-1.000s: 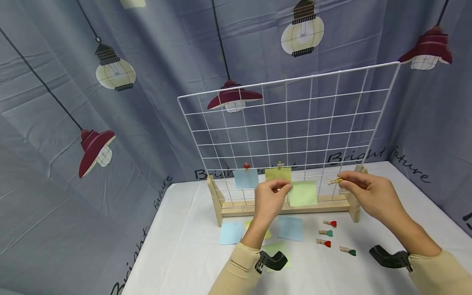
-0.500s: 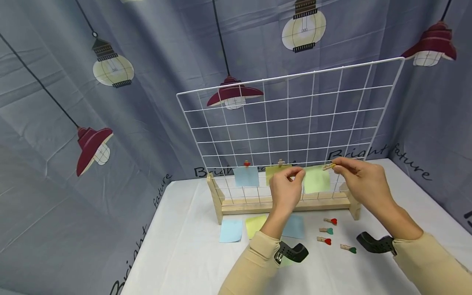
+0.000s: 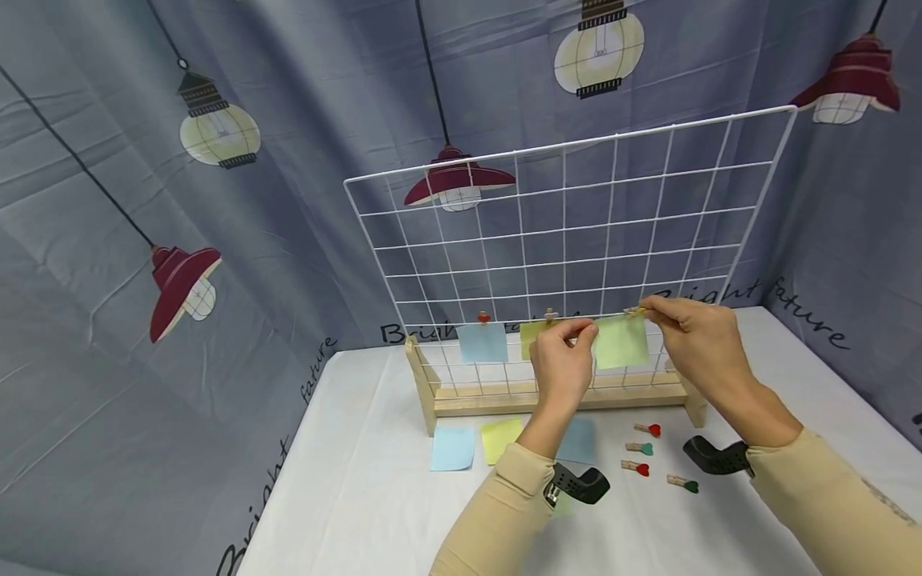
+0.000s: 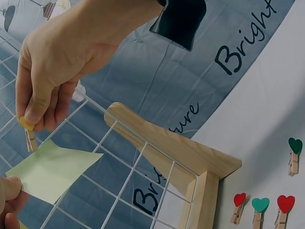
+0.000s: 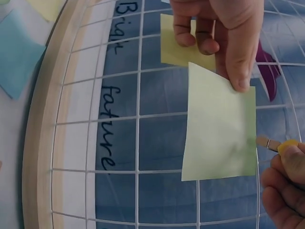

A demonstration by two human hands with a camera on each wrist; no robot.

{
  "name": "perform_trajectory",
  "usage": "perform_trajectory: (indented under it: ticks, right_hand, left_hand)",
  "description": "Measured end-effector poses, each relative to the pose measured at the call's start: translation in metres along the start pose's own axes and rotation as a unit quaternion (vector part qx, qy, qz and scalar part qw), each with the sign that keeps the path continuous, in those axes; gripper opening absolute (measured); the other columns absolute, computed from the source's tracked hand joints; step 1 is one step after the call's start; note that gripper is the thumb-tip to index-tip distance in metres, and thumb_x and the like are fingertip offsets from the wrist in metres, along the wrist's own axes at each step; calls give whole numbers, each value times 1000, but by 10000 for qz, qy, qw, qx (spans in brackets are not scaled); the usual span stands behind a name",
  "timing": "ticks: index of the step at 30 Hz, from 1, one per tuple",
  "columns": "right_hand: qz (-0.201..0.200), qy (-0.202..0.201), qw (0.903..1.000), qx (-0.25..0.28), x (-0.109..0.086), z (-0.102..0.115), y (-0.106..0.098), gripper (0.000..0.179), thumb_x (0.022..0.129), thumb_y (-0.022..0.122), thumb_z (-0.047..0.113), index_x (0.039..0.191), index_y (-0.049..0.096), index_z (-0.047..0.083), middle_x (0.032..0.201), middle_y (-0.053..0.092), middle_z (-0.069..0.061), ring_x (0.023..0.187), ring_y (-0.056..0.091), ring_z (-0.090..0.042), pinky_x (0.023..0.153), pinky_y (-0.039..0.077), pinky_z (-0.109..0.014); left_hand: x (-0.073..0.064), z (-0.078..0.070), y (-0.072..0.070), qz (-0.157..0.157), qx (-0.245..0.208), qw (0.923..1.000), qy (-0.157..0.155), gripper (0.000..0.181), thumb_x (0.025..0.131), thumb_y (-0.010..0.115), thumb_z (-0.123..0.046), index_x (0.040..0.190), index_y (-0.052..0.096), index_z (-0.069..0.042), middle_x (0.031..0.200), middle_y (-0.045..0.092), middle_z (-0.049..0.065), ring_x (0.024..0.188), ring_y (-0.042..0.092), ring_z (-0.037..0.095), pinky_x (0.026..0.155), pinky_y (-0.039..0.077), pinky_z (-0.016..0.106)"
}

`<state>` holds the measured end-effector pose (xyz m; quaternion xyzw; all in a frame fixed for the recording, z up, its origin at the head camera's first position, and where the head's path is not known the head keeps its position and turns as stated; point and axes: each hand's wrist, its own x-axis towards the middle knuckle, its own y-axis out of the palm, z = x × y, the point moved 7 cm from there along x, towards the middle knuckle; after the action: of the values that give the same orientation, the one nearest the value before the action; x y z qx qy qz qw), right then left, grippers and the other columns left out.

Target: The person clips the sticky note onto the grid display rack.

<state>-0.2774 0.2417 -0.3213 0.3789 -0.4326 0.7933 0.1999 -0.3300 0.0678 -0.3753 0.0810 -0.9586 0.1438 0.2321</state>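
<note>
A pale green sticky note (image 3: 623, 342) lies against the lower part of the white wire grid (image 3: 562, 210). My left hand (image 3: 563, 362) pinches its upper left corner between thumb and fingers. At the note's top edge, my right hand (image 3: 695, 340) pinches a small wooden clothespin (image 4: 30, 138) with a yellow decoration, its tip pointing at the paper. To the left, a blue note (image 3: 483, 344) hangs from a red-heart clothespin (image 3: 483, 318), and a yellow note (image 5: 174, 40) hangs beside it, partly behind my left hand.
Several heart clothespins (image 3: 637, 468), red and green, lie on the white table (image 3: 360, 496) at right. In front of the wooden stand (image 3: 562, 400) lie a blue note (image 3: 453, 448), a yellow note (image 3: 500, 438) and more notes partly under my left arm. A patterned curtain (image 3: 288, 200) hangs behind.
My left hand has carried the green note right and up along the grid. My right hand has brought the yellow clothespin left and up to the note's top edge.
</note>
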Motion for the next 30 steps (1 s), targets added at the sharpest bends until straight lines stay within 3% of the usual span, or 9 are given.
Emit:
perform_trajectory:
  ticks: [4,7,19,30]
  right_hand:
    - [70,-150,9998,-92,2,4,5,21,87,74,-10,105,79,-2,96,78,-20,80,75,-38,64,58,-27]
    - [147,-213,9996,-89,2,6,9,22,87,72,-12,106,79,-3,97,78,-21,85,75,-40,67,59,-51]
    - [696,-259,9962,-464,7,14,16,29,90,64,-14,111,77,2,103,78,-19,92,75,-40,71,60,-55]
    - [174,-625,9972,-361,2,18,13,36,84,67,-21,113,74,-3,104,76,-23,92,73,-42,71,59,-54]
  left_hand:
    - [1,1,-1,-51,-48,10000,-71,5,90,80,-18,93,84,-15,84,80,-4,56,47,-5,52,36,16]
    - [1,1,-1,-50,-58,9999,-93,5,90,80,-17,92,84,-15,85,80,-3,57,47,-5,53,36,15]
    - [2,4,0,-203,-71,9997,-146,5,89,80,-19,92,84,-16,82,79,-4,56,46,-6,53,35,15]
    - [-2,2,-4,-69,-75,9999,53,8,92,78,-18,98,84,-16,88,80,-5,55,44,-4,50,33,15]
